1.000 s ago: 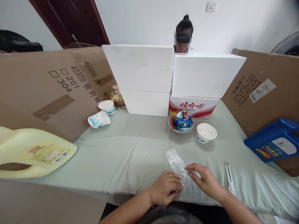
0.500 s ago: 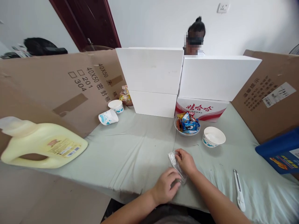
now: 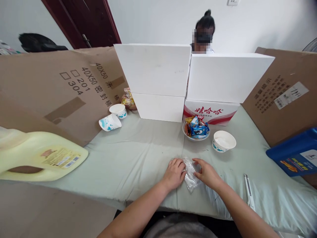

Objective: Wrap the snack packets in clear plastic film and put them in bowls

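A crumpled clear plastic bag [image 3: 191, 178] lies on the cloth in front of me, between my two hands. My left hand [image 3: 173, 174] is palm down at its left edge, with fingers curled and closed on the plastic. From the right, my right hand [image 3: 208, 172] touches the bag; its thumb and forefinger are spread apart. Beyond the hands stands a bowl [image 3: 195, 138] heaped with wrapped snacks [image 3: 197, 127]. A white paper bowl with a blue pattern [image 3: 224, 141] is to the right of it.
A white utility knife [image 3: 249, 192] lies at right, near a blue jug [image 3: 294, 153]. Two paper cups [image 3: 110, 123] and a yellow detergent bottle [image 3: 59, 155] are at left. White boxes [image 3: 158, 71] stand at the back, a person [image 3: 205, 26] behind them; cardboard panels [image 3: 81, 79] flank the table.
My left hand has moved forward to the bag's left edge, and my right hand has shifted slightly right with its fingers spreading. The bag now lies wider and more crumpled. The view has tilted down slightly.
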A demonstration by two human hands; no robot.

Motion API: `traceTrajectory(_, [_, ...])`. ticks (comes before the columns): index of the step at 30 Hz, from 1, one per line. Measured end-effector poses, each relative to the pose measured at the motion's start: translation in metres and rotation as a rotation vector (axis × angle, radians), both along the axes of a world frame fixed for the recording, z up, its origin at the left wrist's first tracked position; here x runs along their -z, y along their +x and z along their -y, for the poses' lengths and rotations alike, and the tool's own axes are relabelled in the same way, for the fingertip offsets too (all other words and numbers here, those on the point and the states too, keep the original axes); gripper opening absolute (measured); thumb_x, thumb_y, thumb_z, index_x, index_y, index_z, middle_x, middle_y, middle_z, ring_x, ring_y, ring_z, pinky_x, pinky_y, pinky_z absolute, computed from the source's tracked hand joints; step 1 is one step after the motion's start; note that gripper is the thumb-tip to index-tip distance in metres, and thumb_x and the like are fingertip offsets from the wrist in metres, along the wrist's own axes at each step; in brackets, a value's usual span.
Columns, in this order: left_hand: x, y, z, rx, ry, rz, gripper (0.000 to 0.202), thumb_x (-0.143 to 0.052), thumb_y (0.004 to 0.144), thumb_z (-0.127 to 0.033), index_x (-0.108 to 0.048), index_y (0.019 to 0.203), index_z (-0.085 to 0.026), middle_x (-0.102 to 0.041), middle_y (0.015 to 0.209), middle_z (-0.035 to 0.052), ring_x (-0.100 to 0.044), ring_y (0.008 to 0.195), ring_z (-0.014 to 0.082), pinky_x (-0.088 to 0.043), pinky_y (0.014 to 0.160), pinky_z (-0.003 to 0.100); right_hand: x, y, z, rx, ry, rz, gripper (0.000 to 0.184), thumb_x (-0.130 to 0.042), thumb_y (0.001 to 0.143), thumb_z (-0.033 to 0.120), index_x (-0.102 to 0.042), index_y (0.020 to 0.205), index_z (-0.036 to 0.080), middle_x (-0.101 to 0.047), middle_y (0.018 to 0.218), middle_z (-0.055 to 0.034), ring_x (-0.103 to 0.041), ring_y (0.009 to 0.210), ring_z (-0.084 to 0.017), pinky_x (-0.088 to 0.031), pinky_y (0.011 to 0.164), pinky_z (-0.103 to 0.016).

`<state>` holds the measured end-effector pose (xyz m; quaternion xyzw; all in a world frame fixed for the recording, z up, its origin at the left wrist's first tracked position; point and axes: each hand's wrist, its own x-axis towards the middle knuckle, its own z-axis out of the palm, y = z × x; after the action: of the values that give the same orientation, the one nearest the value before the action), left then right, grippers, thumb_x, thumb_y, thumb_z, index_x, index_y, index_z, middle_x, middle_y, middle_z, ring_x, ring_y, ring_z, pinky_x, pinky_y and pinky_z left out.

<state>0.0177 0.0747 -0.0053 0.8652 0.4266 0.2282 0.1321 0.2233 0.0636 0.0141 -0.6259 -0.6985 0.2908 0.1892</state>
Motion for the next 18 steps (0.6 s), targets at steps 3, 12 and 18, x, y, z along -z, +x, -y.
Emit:
traceTrajectory(3, [0.000, 0.000, 0.000, 0.021, 0.009, -0.043, 0.026, -0.057, 0.087, -0.017, -0.060, 0.112, -0.023, -0.057, 0.121, 0.0061, -0.046, 0.112, 0.0252, -0.041, 0.095, 0.043, -0.003, 0.016, 0.026, 0.037, 0.081, 0.121, 0.045, -0.056, 0.077, 0.013, -0.059, 0.122, 0.019, -0.059, 0.122, -0.0118, -0.063, 0.100, -0.025, -0.051, 0.084, -0.039])
traceTrajectory(12, [0.002, 0.000, 0.001, 0.041, 0.059, -0.136, 0.040, -0.053, 0.090, -0.022, -0.056, 0.129, -0.031, -0.049, 0.140, 0.0013, -0.043, 0.118, 0.0266, -0.038, 0.098, 0.045, 0.020, -0.011, 0.084, -0.460, 0.574, 0.490, 0.074, -0.063, 0.083, 0.043, -0.035, 0.145, 0.015, -0.040, 0.149, -0.0117, -0.031, 0.139, -0.029, -0.029, 0.110, -0.046])
traceTrajectory(18, [0.002, 0.000, 0.001, 0.040, 0.045, -0.142, 0.044, -0.053, 0.088, -0.020, -0.055, 0.130, -0.030, -0.050, 0.140, 0.0012, -0.042, 0.118, 0.0272, -0.038, 0.099, 0.046, 0.026, 0.009, 0.107, -0.160, 0.542, 0.498, 0.052, -0.061, 0.085, 0.038, -0.050, 0.133, 0.020, -0.057, 0.132, -0.0114, -0.050, 0.119, -0.033, -0.037, 0.098, -0.051])
